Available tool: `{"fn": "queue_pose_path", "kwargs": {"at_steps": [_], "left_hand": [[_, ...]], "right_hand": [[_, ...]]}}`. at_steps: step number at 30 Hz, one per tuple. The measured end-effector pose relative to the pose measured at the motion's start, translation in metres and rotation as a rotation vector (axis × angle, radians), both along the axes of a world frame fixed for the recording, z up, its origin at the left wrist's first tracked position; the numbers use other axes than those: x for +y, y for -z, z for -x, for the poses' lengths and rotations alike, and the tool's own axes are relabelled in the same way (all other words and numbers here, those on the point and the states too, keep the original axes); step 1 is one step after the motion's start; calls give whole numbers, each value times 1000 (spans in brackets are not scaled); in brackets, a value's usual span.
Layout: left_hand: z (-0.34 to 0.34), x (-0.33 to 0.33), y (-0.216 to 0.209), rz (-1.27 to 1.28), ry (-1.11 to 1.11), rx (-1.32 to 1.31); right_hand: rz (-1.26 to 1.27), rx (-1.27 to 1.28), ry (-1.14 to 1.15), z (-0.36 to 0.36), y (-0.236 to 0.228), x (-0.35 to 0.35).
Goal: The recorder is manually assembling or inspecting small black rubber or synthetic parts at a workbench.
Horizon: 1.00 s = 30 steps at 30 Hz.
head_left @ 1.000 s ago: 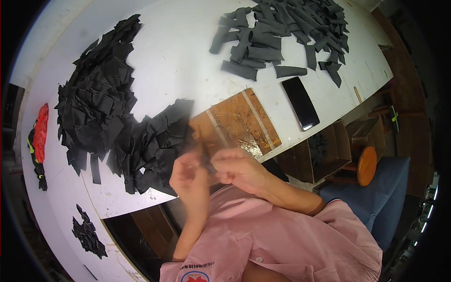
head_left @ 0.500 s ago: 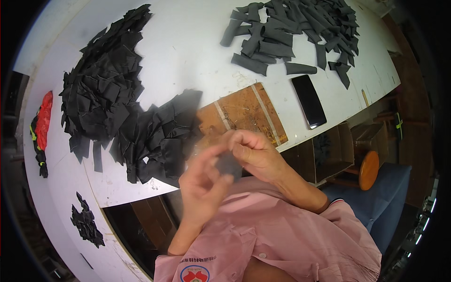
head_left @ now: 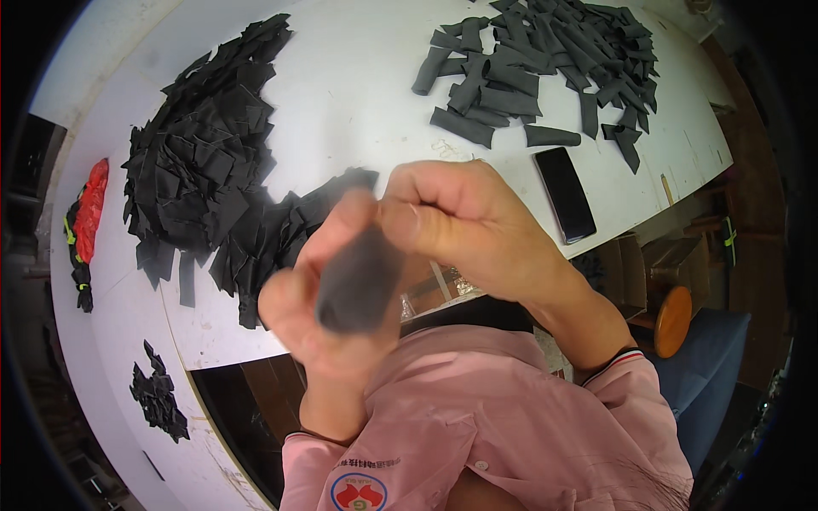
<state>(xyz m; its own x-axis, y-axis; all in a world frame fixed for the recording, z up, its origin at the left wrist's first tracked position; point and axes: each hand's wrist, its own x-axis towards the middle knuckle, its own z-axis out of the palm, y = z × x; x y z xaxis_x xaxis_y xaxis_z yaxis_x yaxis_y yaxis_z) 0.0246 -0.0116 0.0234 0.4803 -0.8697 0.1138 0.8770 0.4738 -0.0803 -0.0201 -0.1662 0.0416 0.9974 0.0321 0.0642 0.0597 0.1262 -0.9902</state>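
Note:
Close in front of my chest I hold a dark grey fabric tube [head_left: 362,281], its near end rounded toward me. My left hand [head_left: 298,315] curls around its sides and is somewhat blurred. My right hand [head_left: 481,226] pinches the tube's far end between thumb and bent fingers. Beyond my left hand lies a heap of flat black fabric pieces [head_left: 273,230], which runs into a larger pile of black pieces [head_left: 200,157] on the left. Farther off at the right, rolled grey fabric tubes [head_left: 511,89] lie in a loose heap.
A black phone [head_left: 565,194] lies on the white table [head_left: 358,94] near its right edge. On the far left is a red bundle [head_left: 92,213]; black scraps [head_left: 159,396] lie lower left. An orange round stool [head_left: 673,321] and cardboard boxes [head_left: 673,264] stand at the right.
Both hands have risen with the fabric tube, closer to the camera, and now hide most of the brown board. The tube shows larger and more plainly.

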Motion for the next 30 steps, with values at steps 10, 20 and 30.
{"fn": "queue_pose_path", "kwargs": {"at_steps": [10, 20, 30], "left_hand": [[-2, -10, 65, -369, -151, 198], [0, 3, 69, -635, -148, -187], [2, -12, 42, -963, -843, -1258]], "right_hand": [[-411, 338, -40, -3, 92, -11], [-303, 301, -109, -10, 98, -10], [403, -462, 352, -3, 69, -7]]}}
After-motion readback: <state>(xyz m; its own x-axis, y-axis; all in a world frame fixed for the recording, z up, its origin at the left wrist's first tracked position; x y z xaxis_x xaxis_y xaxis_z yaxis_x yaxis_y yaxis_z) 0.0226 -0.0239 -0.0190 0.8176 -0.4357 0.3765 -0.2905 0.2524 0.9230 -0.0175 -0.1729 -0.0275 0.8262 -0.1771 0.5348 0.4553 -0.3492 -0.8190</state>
